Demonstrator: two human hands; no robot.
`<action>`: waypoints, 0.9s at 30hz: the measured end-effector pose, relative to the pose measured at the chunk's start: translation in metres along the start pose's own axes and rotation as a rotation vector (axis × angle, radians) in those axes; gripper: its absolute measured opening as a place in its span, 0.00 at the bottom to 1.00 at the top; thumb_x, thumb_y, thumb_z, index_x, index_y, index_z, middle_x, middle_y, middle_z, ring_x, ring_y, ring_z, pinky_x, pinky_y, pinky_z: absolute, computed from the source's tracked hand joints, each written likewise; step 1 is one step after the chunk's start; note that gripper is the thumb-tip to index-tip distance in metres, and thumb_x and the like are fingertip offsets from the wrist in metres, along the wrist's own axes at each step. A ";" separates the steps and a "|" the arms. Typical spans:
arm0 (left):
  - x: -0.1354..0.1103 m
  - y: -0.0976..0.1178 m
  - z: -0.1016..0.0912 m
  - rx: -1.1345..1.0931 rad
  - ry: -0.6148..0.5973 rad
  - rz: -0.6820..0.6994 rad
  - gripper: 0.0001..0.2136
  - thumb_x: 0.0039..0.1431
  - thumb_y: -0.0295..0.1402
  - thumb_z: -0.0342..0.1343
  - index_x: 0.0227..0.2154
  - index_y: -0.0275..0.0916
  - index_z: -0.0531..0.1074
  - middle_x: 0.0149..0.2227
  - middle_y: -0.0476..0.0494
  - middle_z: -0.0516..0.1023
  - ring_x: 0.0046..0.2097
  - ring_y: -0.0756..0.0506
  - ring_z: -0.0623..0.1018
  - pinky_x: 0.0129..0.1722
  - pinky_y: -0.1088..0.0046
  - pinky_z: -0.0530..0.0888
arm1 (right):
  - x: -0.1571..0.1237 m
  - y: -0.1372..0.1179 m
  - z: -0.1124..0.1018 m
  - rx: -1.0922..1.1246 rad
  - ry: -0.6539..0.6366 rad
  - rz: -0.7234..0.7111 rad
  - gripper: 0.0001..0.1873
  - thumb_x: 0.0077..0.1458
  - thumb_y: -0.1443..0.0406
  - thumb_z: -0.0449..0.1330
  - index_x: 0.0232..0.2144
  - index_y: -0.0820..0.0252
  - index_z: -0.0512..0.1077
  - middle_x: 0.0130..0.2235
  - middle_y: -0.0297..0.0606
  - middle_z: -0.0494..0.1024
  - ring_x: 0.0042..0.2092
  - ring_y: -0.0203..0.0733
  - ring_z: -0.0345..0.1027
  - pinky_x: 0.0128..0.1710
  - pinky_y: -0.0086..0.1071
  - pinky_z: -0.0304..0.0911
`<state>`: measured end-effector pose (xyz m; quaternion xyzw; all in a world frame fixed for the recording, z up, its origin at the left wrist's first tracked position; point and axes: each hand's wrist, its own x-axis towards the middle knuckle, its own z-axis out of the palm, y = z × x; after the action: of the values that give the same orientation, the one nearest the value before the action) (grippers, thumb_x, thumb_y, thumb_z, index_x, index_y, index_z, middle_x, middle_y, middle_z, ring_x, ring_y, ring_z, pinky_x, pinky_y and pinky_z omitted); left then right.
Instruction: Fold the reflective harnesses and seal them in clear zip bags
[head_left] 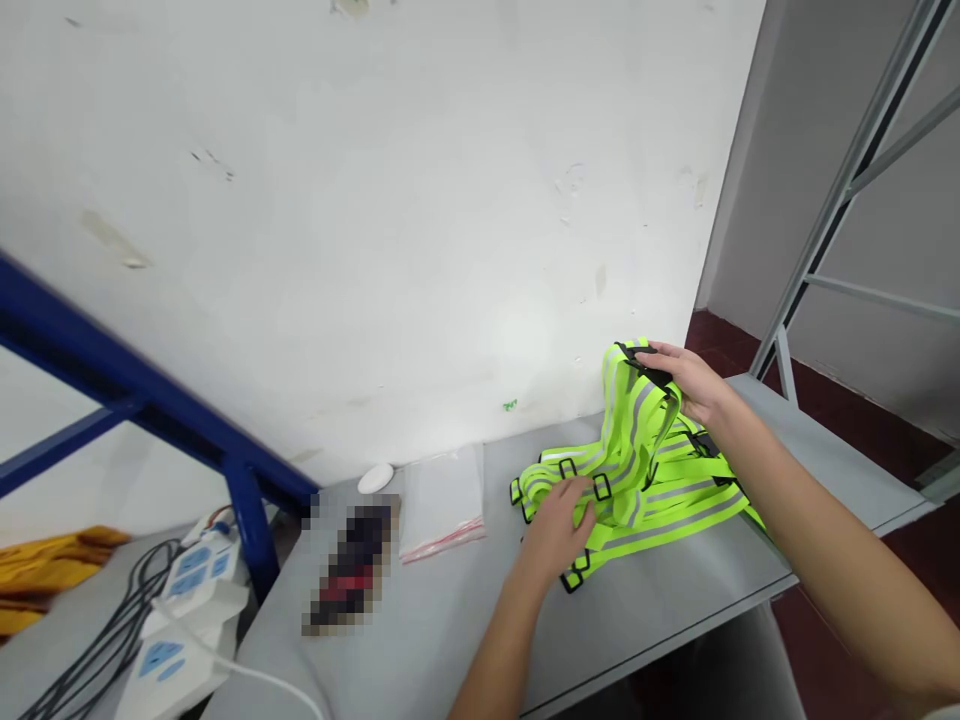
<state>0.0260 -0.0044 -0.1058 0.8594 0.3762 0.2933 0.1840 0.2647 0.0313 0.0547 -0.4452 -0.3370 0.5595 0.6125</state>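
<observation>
A heap of neon yellow-green reflective straps [667,505] with grey stripes and black buckles lies on the right part of the grey table. My right hand [686,378] grips a black piece joined to the straps and holds that part raised above the heap. Lower down on the left side of the heap, my left hand [561,522] has its fingers curled onto the straps, beside two black buckles. Its fingertips are partly hidden among the bands.
Clear zip bags [442,500] lie left of the straps, by a white oval object [376,478] and a pixelated item [352,565]. Power strips [184,620] with cables sit at the far left, behind a blue metal frame [251,520]. A white wall [420,240] backs the table.
</observation>
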 end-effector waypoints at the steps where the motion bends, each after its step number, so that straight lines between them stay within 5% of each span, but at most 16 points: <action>1: 0.004 0.000 0.006 0.091 -0.069 -0.072 0.18 0.59 0.29 0.49 0.53 0.42 0.65 0.53 0.39 0.73 0.55 0.41 0.72 0.55 0.62 0.66 | -0.001 -0.003 0.000 0.003 -0.034 0.008 0.09 0.49 0.74 0.63 0.35 0.61 0.74 0.32 0.37 0.81 0.30 0.37 0.76 0.30 0.27 0.74; 5: 0.014 -0.009 0.012 0.337 -0.134 -0.360 0.28 0.54 0.28 0.54 0.59 0.42 0.59 0.57 0.36 0.70 0.57 0.36 0.70 0.56 0.54 0.61 | -0.006 -0.027 -0.009 0.026 -0.096 0.004 0.09 0.49 0.74 0.63 0.35 0.61 0.75 0.32 0.36 0.81 0.29 0.36 0.76 0.29 0.26 0.74; 14: 0.005 -0.027 -0.032 0.375 0.111 -0.688 0.21 0.53 0.19 0.42 0.48 0.42 0.65 0.46 0.42 0.77 0.49 0.41 0.74 0.50 0.64 0.62 | -0.006 -0.078 -0.048 -0.054 -0.062 -0.073 0.10 0.49 0.71 0.63 0.37 0.60 0.75 0.30 0.36 0.81 0.24 0.39 0.74 0.23 0.29 0.74; 21: -0.008 -0.032 -0.036 0.381 0.055 -0.735 0.20 0.55 0.27 0.46 0.51 0.41 0.66 0.49 0.37 0.74 0.54 0.37 0.70 0.52 0.58 0.61 | -0.007 -0.068 -0.038 -0.077 -0.089 -0.056 0.06 0.48 0.71 0.63 0.32 0.61 0.75 0.26 0.33 0.78 0.21 0.35 0.70 0.18 0.25 0.69; 27: -0.006 -0.017 -0.040 0.334 -0.047 -0.624 0.38 0.44 0.44 0.62 0.61 0.48 0.59 0.57 0.36 0.65 0.58 0.31 0.64 0.60 0.41 0.44 | -0.018 -0.069 -0.012 -0.076 -0.111 -0.096 0.05 0.50 0.71 0.62 0.32 0.61 0.75 0.27 0.35 0.78 0.23 0.35 0.71 0.17 0.24 0.67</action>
<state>-0.0125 0.0055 -0.0864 0.7279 0.6590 0.1374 0.1303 0.2999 0.0130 0.1151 -0.4196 -0.4123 0.5400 0.6019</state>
